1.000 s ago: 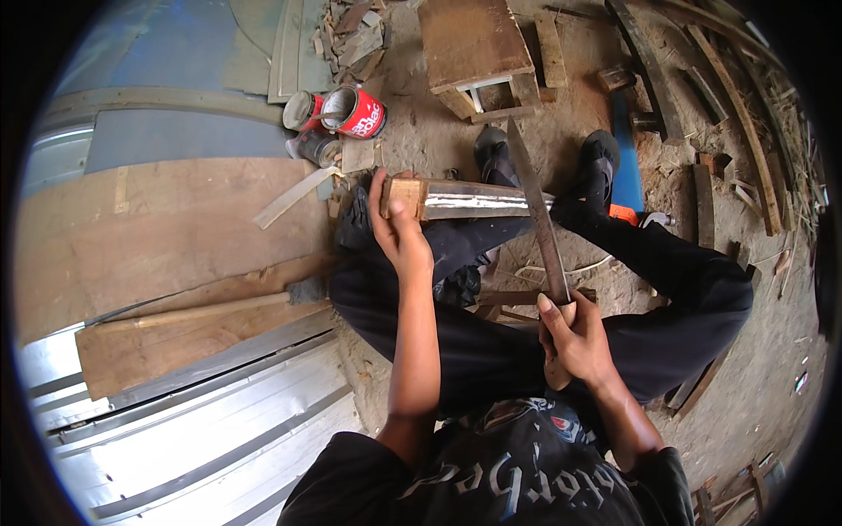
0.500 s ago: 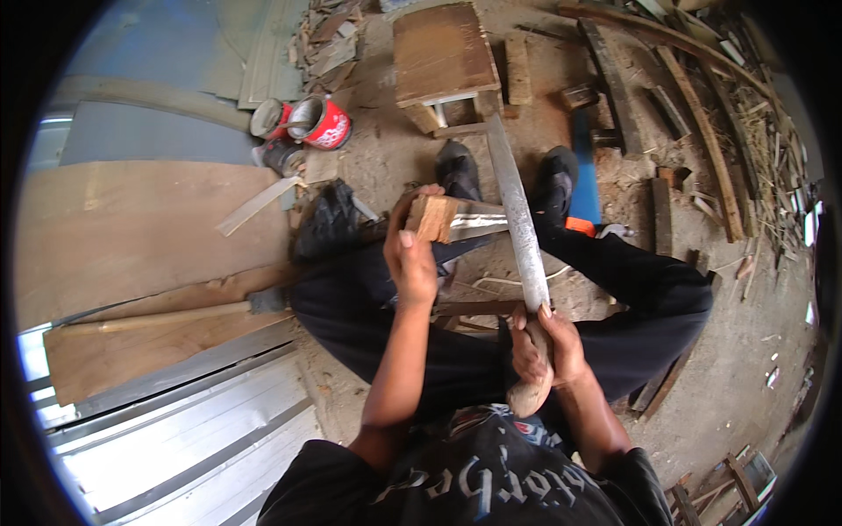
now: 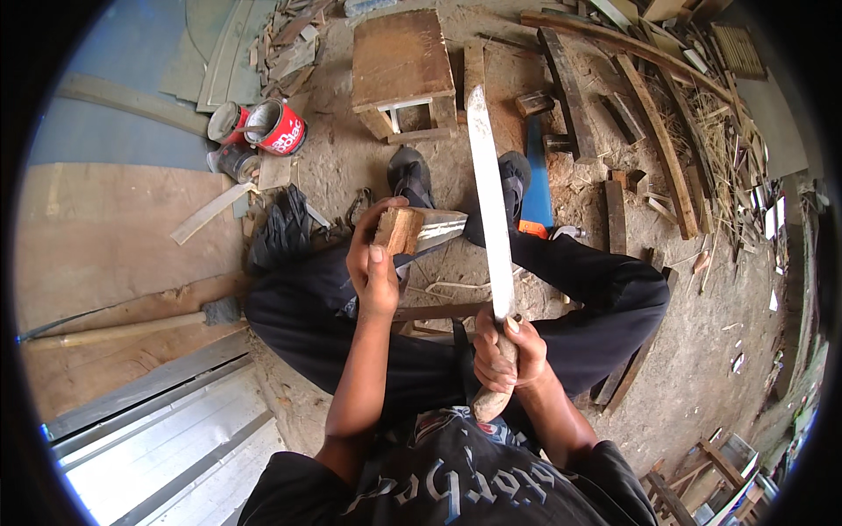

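My left hand [image 3: 375,272] is closed round the near end of a short squared wooden block [image 3: 399,231], which points away to the right. Pale, freshly cut strips show along the block toward its far end. In my right hand [image 3: 524,352] is a machete [image 3: 491,210], gripped by its thick wooden handle. Its long blade stands out ahead of me, just right of the block's far end, with a small gap between them in the picture. The blade's face is bright with light. Both hands are above my bent legs.
A small wooden stool [image 3: 402,61] stands beyond my feet. Red paint cans [image 3: 282,131] and a black plastic bag [image 3: 281,232] lie to the left. A blue handsaw [image 3: 537,180] is by my right foot. Timber lengths [image 3: 653,140] and scraps cover the right side. A long-handled tool [image 3: 132,331] rests at left.
The machete has come away from the block's far end, which its blade overlapped before, and its face now shows brighter. The whole scene has shifted left in view. Both grips stay the same.
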Motion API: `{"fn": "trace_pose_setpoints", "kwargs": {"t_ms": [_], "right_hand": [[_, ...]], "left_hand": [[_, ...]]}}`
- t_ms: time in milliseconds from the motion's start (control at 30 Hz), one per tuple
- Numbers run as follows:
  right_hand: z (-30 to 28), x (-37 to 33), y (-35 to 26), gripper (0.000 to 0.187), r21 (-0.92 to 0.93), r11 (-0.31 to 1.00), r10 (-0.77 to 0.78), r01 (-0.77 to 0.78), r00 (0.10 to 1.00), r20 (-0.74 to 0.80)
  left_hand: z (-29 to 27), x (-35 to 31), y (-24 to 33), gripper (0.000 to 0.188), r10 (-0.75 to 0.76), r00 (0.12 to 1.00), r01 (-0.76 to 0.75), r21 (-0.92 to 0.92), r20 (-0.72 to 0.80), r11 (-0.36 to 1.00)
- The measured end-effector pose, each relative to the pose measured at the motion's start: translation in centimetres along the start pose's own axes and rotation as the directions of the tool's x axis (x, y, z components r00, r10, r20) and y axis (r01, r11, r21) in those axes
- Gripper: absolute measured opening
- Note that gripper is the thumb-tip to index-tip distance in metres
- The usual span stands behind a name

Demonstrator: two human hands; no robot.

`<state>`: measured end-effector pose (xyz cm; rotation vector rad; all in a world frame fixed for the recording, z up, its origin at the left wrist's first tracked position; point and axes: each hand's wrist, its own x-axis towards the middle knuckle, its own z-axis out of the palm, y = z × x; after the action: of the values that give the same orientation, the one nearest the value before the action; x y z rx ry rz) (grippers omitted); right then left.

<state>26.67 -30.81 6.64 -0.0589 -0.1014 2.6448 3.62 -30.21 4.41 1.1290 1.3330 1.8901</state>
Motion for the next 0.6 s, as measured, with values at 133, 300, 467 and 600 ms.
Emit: {"fn": "trace_pose_setpoints", "kwargs": {"t_ms": [133,300,467,600], "right_hand": [[0.1,0.3,0.1,0.032,-0.131,0.991,-0.009,-0.002,0.997,-0.077],[0.4,2.5,-0.6,0.025,-0.670,0.723,-0.285,-0.170,0.810,-0.513],[-1.5,3.2,-1.1,0.034,-0.909,-0.078,-0.666,-0.409,0.700,-0.258],[-3.9,2.9,-3.7,0.063,-0.850,-0.293,-0.641,-0.438,0.749,-0.165]], "left_hand": [[1.0,-1.2,-1.9,0.070,0.223,0.969,-0.218,0.048,-0.107,0.975],[0.7,-3.3,-4.3,0.053,0.133,0.988,-0.105,0.279,-0.083,0.955],[0.1,-2.8,-3.5,0.052,0.090,0.971,-0.069,0.101,-0.221,0.992],[-2.9,-2.7,-2.8,0.054,0.123,0.918,-0.124,0.020,-0.378,0.992]]}}
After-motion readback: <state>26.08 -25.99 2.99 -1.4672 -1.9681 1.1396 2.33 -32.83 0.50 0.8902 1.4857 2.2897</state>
